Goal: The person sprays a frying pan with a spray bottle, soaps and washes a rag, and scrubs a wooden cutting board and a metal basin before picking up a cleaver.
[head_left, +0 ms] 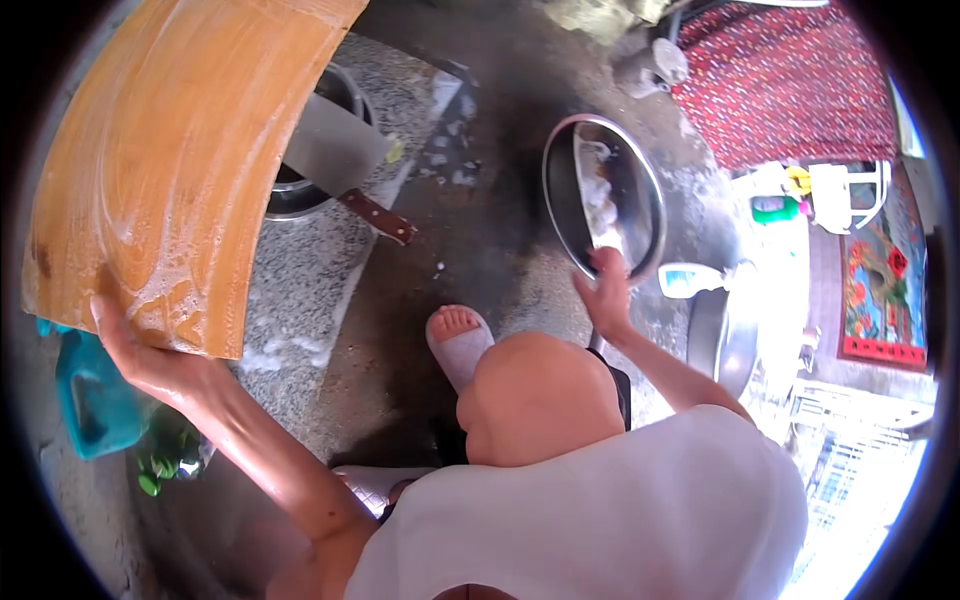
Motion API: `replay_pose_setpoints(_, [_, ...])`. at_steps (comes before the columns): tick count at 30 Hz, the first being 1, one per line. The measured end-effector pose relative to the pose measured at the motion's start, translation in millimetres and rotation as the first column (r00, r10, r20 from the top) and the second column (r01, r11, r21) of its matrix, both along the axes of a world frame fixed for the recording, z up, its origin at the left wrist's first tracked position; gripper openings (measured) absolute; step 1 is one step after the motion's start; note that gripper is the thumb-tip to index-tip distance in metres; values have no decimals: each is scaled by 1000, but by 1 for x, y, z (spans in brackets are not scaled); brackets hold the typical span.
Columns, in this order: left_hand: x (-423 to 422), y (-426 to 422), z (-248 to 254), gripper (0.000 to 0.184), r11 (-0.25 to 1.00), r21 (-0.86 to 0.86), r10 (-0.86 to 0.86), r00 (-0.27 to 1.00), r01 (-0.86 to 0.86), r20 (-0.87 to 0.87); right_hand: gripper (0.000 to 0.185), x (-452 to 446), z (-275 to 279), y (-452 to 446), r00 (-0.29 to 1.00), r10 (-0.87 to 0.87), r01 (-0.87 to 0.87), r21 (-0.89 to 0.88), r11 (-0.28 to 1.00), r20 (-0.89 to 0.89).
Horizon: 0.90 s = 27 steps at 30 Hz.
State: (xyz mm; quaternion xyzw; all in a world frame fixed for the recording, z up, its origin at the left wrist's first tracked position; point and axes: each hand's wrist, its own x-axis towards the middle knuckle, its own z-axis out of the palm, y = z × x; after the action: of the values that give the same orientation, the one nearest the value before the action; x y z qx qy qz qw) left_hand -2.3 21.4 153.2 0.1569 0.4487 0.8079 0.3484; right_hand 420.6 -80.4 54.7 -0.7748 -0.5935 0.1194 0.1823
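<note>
A large, wet wooden cutting board (165, 150) with soapy streaks fills the upper left. My left hand (150, 350) grips its near edge, with the fingers partly behind the board. My right hand (606, 290) is at the near rim of a round metal basin (661, 205), its fingers curled over the inside. Within the basin lies a pale, foamy shape with one straight edge; what the fingers hold there is not clear. A cleaver (335, 145) with a riveted wooden handle rests across a metal pot (300, 205), partly hidden by the board.
Below the pot is a speckled stone slab (300, 270) with suds. A teal plastic container (95, 395) stands at the left. A white spray bottle (690, 280) and a green bottle (777, 209) lie to the right. A red patterned cloth (785, 85) hangs at the upper right.
</note>
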Motion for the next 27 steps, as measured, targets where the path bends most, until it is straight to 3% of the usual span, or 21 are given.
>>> replay_pose_setpoints(1, [-5, 3, -4, 50, 1000, -13, -24, 999, 24, -27, 43, 18, 7, -28, 966, -117, 126, -23, 992, 232])
replay_pose_setpoints(2, [-4, 6, -7, 50, 999, -1, -45, 999, 45, 5, 50, 39, 0, -56, 913, -242, 270, -44, 962, 328])
replay_pose_setpoints(3, [-2, 11, -10, 50, 998, 10, -70, 997, 70, 36, 54, 49, -7, -76, 878, -376, 436, -172, 883, 296])
replay_pose_setpoints(5, [6, 18, -14, 49, 994, 10, -105, 992, 105, 66, 51, 59, -46, -102, 827, -487, 561, -355, 748, 281])
replay_pose_setpoints(8, [23, 22, -12, 48, 993, 14, -119, 990, 118, 75, 38, 73, -76, -83, 720, -675, 549, -462, 696, -161])
replay_pose_setpoints(11, [31, 25, -16, 48, 987, 47, -160, 983, 156, 95, 25, 53, -71, -70, 680, -725, 695, -220, 685, -112])
replay_pose_setpoints(12, [33, 26, -19, 48, 985, 39, -173, 980, 170, 96, 19, 57, -70, -70, 720, -690, 675, -156, 722, -79])
replay_pose_setpoints(16, [52, 29, -16, 47, 972, 31, -233, 970, 232, 63, 15, 46, -1, -85, 598, -752, 710, -252, 658, -276])
replay_pose_setpoints(17, [57, 29, -16, 47, 969, 22, -248, 966, 247, 68, 14, 38, 22, -93, 557, -694, 676, -235, 698, -456])
replay_pose_setpoints(19, [69, 28, -15, 49, 972, -11, -236, 972, 236, -7, 13, 39, 63, -122, 483, -589, 604, -241, 760, -648])
replay_pose_setpoints(21, [76, 28, -13, 51, 970, -19, -243, 970, 243, -17, 13, 34, 108, -152, 264, -435, 583, -217, 783, -861])
replay_pose_setpoints(23, [84, 32, -10, 52, 965, 4, -264, 963, 264, 55, 13, 42, 133, -187, 456, -556, 680, -131, 721, -694])
replay_pose_setpoints(24, [86, 32, -7, 52, 957, 38, -291, 955, 289, 54, 13, 37, 153, -198, 524, -773, 776, -176, 606, -358])
replay_pose_setpoints(25, [88, 32, -6, 51, 945, 69, -324, 945, 320, 52, 14, 38, 165, -215, 496, -836, 833, -142, 534, -236])
replay_pose_setpoints(27, [92, 33, -7, 52, 942, 91, -326, 945, 322, 36, 14, 20, 183, -243, 364, -877, 862, -244, 445, -315])
